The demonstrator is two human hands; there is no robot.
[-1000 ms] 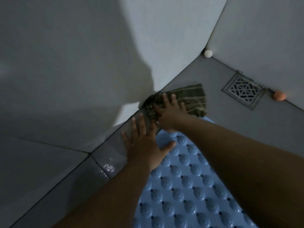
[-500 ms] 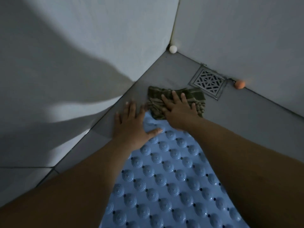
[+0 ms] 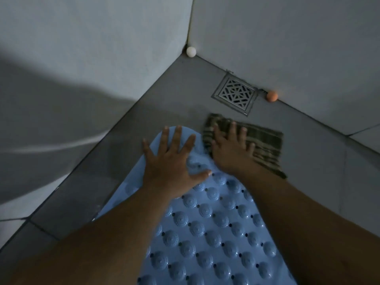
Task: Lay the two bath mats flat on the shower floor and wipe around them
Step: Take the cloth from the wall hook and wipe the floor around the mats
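A light blue bath mat point(image 3: 207, 227) with raised round bumps lies flat on the grey shower floor point(image 3: 168, 95), its rounded far end pointing toward the corner. My left hand point(image 3: 171, 161) presses on that far end with fingers spread straight. Just right of it, my right hand point(image 3: 232, 149) lies flat on a folded olive striped cloth point(image 3: 265, 145), which rests on the floor beside the mat's end. Only one mat is in view.
A square metal drain grate point(image 3: 235, 94) sits in the floor near the right wall. A white ball point(image 3: 191, 52) lies in the corner and an orange ball point(image 3: 272, 96) against the right wall. Grey walls close in on the left and right.
My right hand has slid the cloth from the left wall's base rightward, toward the drain. My left hand moved from the floor beside the mat onto the mat's far end.
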